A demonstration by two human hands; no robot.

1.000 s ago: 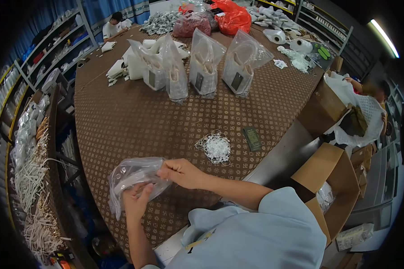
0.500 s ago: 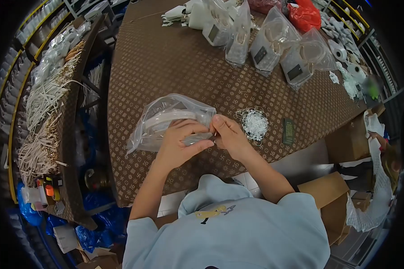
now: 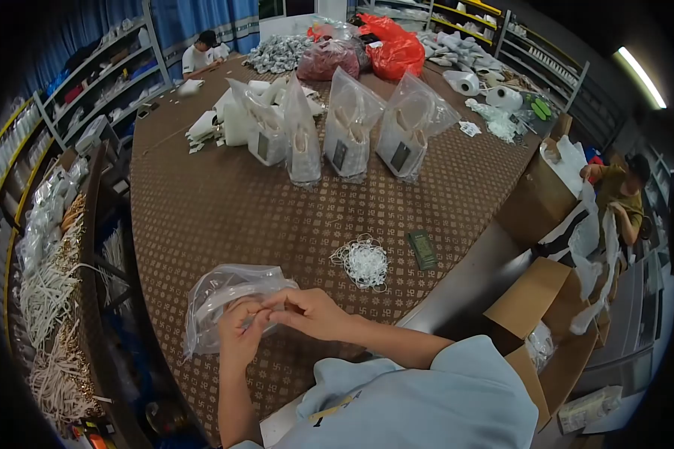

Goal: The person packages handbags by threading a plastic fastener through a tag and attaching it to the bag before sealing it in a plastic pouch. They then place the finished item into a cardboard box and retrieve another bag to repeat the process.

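Note:
A clear plastic bag (image 3: 210,299) with a pale curved item inside lies near the table's front left. Over its right side, my left hand (image 3: 241,328) has thumb and fingers pressed together. My right hand (image 3: 307,310) meets it there, also pinching. What sits between the fingertips is too small to make out. To the right of the hands are a pile of white looped strings (image 3: 363,262) and a small stack of dark green cards (image 3: 421,249).
Several bagged white bags (image 3: 346,142) stand across the table (image 3: 217,202). Red plastic bags (image 3: 392,46) and white rolls (image 3: 504,97) lie farther back. An open cardboard box (image 3: 528,298) is at the right. One person (image 3: 627,194) stands at the right, another (image 3: 200,56) sits at the back left.
The view has tilted up and turned, showing more of the room and both people. Both hands stay together at the clear bag, their fingertips now closer together.

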